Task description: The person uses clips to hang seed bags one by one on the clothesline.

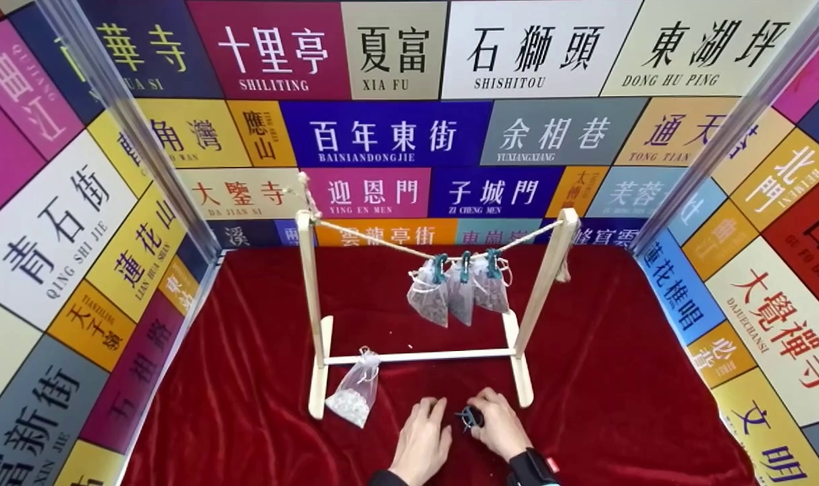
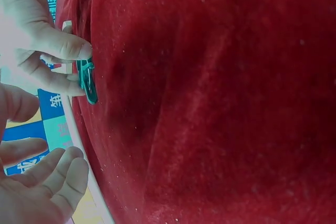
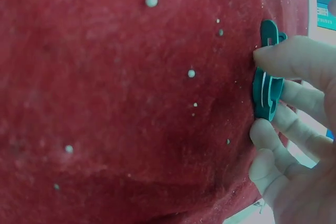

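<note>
Between thumb and fingers my right hand (image 1: pixel 500 424) pinches a teal clothespin (image 3: pixel 266 85) just above the red cloth. My left hand (image 1: pixel 423 439) is close by on the left, fingers extended and relaxed, holding nothing. A white mesh drawstring bag (image 1: pixel 354 398) with pale grains lies against the left foot of a wooden rack (image 1: pixel 314 290). From the rack's rope (image 1: pixel 382 241) hang three similar mesh bags (image 1: pixel 428 300), clipped side by side with teal clothespins (image 1: pixel 493 263) right of the middle.
Red velvet cloth (image 1: pixel 247 378) covers the table, with small pale beads (image 3: pixel 151 0) scattered on it. Panels with printed place names (image 1: pixel 382 135) enclose the back and both sides. The rack's crossbar (image 1: pixel 423 354) runs low beyond my hands.
</note>
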A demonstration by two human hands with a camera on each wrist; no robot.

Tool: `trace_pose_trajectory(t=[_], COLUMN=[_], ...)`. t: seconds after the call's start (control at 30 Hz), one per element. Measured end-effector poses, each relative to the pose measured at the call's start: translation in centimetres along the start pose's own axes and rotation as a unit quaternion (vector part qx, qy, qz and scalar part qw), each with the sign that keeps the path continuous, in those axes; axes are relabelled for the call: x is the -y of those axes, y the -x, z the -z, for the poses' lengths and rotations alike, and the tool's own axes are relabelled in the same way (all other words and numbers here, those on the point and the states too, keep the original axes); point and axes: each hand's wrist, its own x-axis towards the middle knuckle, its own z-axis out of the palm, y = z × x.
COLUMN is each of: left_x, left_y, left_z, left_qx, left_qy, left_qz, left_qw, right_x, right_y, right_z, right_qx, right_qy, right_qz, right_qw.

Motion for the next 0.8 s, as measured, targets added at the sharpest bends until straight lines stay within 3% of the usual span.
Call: trace_pose_trajectory(t=[0.13, 0.27, 0.37, 0.5, 0.6, 0.67, 0.8], left_x=[0.4, 1.0, 1.5, 2.1, 2.5, 2.5, 2.2], left_y=[0.0, -0.2, -0.5, -1.0, -1.4, -1.7, -2.4], left_z=[0.2, 0.5, 1.1, 2.3, 3.4, 4.2, 5.6], left_qx=[-0.009, -0.020, -0.014, -0.002, -0.002, 0.001, 0.027], left_qy=[0.006, 0.021, 0.053, 0.127, 0.175, 0.203, 0.253], left_qz=[0.009, 0.031, 0.067, 0.128, 0.152, 0.146, 0.117], left_qw=[0.9999, 0.9991, 0.9963, 0.9836, 0.9728, 0.9681, 0.9599], right_x=[0.0, 0.2, 0.7, 1.9, 3.1, 4.0, 5.5], right_y=[-0.1, -0.3, -0.5, -1.1, -1.7, -2.0, -2.2], right_z=[0.0, 0.0, 0.2, 1.2, 2.2, 2.9, 3.9], right_qx=[-0.013, -0.039, -0.068, -0.082, -0.063, -0.045, -0.005], right_qy=[0.013, -0.023, -0.070, -0.149, -0.223, -0.275, -0.385], right_qz=[-0.006, -0.015, -0.001, 0.020, 0.005, -0.009, -0.017], right_qw=[0.9998, 0.9989, 0.9952, 0.9853, 0.9727, 0.9604, 0.9227])
